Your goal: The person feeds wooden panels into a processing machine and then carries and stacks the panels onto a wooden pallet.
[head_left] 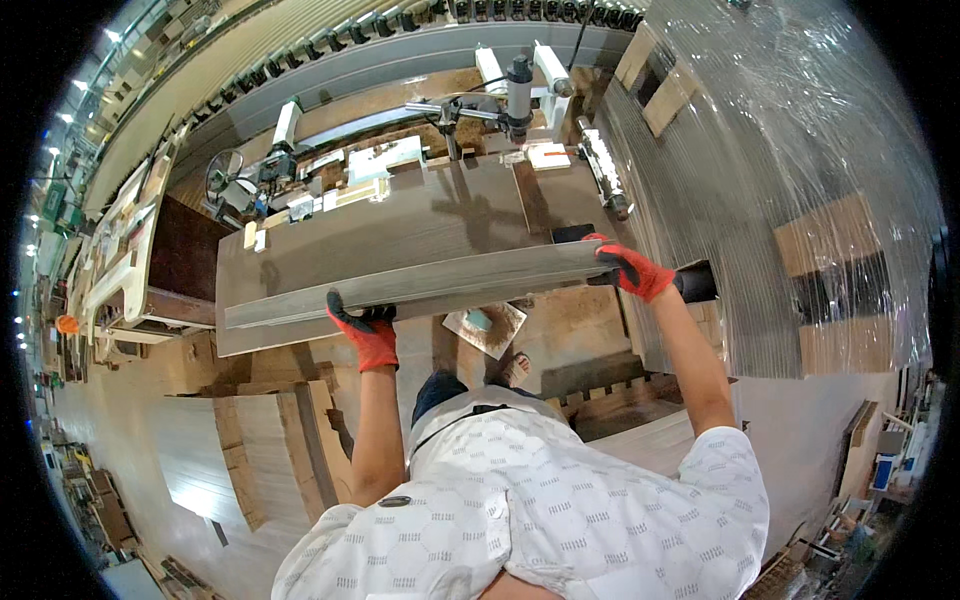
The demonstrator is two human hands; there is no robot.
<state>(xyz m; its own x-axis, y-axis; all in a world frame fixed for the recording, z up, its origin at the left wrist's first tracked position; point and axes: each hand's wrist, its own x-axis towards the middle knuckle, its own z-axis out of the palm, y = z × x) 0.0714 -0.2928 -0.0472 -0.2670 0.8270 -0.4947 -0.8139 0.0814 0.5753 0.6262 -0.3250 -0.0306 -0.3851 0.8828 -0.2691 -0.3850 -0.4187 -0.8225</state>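
Observation:
Both my hands wear red gloves with dark palms and fingertips. Between them, a long grey-brown plank (470, 274) lies tilted along the near edge of a wide brown worktop (385, 228); I cannot tell whether it is one piece or a few together. My left hand (364, 330) grips its near edge left of the middle, thumb up over the side. At the plank's right end, my right hand (636, 271) is closed around it, with part of the fingers hidden. A small black object (573, 233) sits just behind that end.
A wrapped stack of boards (720, 200) rises close on the right. Behind the worktop stand machine parts, including an upright cylinder on a metal arm (518, 95). More stacked boards (245, 450) lie behind my left side; a white square sheet (485, 328) is near my feet.

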